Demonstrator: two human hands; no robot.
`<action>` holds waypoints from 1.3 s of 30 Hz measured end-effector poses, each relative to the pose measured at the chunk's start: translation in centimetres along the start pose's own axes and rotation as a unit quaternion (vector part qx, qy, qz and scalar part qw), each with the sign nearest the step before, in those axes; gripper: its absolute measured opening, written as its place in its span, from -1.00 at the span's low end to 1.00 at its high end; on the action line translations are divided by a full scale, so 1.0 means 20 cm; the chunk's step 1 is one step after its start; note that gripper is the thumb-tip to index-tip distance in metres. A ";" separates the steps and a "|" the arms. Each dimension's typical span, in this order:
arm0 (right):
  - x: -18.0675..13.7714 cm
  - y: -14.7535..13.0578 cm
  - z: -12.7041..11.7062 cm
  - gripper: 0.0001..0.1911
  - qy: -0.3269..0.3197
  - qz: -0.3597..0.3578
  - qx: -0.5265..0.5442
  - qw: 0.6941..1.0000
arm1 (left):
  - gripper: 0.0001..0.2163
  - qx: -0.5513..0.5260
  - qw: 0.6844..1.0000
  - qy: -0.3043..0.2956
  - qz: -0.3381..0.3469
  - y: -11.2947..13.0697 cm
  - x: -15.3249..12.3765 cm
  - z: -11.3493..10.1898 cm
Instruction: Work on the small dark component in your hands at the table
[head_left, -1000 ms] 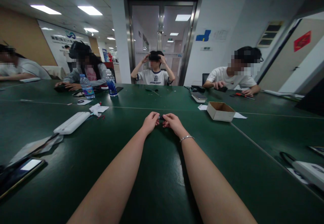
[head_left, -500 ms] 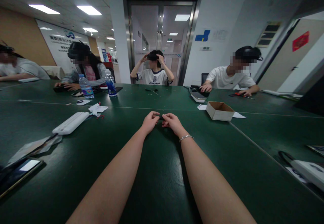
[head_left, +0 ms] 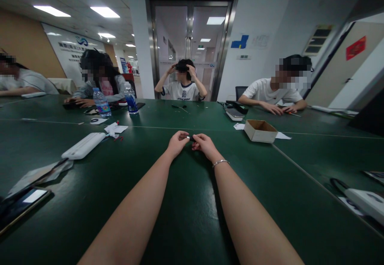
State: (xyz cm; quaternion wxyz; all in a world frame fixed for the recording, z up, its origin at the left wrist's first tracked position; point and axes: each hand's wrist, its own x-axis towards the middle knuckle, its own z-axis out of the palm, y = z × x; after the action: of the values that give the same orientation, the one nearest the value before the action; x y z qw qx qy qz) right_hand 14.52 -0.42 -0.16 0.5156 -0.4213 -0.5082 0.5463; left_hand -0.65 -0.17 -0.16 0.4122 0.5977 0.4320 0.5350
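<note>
Over green worktop [head_left: 186, 213], left of open-topped, brown-lined pale cardboard box [head_left: 257, 135], pinching small black-and-silver piece [head_left: 191, 138] with both hands' fingers [head_left: 199, 138].

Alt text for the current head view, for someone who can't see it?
A person's bare right hand pinches a small dark object with a shiny end, with the bare left hand at that end, over a dark green table. An open, pale cardboard box stands to the right, and four people are on the far side.

The wearer's two hands [head_left: 177, 142] [head_left: 205, 143], two bottles [head_left: 102, 103] [head_left: 131, 101] and one open box [head_left: 258, 133] show.
</note>
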 end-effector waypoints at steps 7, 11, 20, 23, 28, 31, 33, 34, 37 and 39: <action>-0.01 0.00 0.00 -0.82 -0.009 -0.002 -0.003 1.000 | -0.81 -0.026 0.999 -0.026 -0.028 0.02 -0.01 0.01; -0.01 0.00 -0.01 -0.80 -0.027 -0.007 0.006 1.000 | -0.76 -0.001 0.999 -0.045 -0.024 0.00 0.00 0.01; -0.02 -0.02 -0.01 -0.80 -0.038 -0.006 0.023 0.999 | -0.79 -0.023 0.997 -0.057 -0.051 0.01 0.00 0.02; -0.02 -0.02 -0.01 -0.81 -0.039 -0.008 0.023 0.999 | -0.77 -0.021 0.997 -0.062 -0.038 0.00 0.00 0.02; -0.03 -0.02 -0.01 -0.81 -0.033 -0.004 0.025 0.999 | -0.79 -0.003 0.998 -0.039 -0.045 0.01 -0.01 0.02; -0.02 -0.01 -0.02 -0.80 -0.038 -0.005 0.019 0.999 | -0.79 -0.003 0.998 -0.043 -0.039 0.01 -0.01 0.02; -0.01 0.00 -0.02 -0.78 -0.042 -0.010 0.018 0.999 | -0.78 0.006 0.998 -0.048 -0.033 0.01 0.00 0.02; -0.01 0.00 -0.02 -0.77 -0.042 -0.011 0.019 0.999 | -0.78 0.011 0.998 -0.049 -0.031 0.01 0.00 0.02; 0.00 0.01 -0.02 -0.76 -0.041 -0.011 0.024 0.999 | -0.79 0.018 0.998 -0.047 -0.025 -0.01 0.00 0.02; 0.00 0.01 -0.02 -0.76 -0.041 -0.010 0.024 0.999 | -0.79 0.015 0.999 -0.048 -0.021 -0.01 0.00 0.02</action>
State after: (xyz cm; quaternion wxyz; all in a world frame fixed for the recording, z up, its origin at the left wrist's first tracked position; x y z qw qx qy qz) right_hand 14.95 -0.35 -0.43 0.5094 -0.3810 -0.5201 0.5700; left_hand -0.25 -0.12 -0.41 0.4345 0.6196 0.4325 0.4901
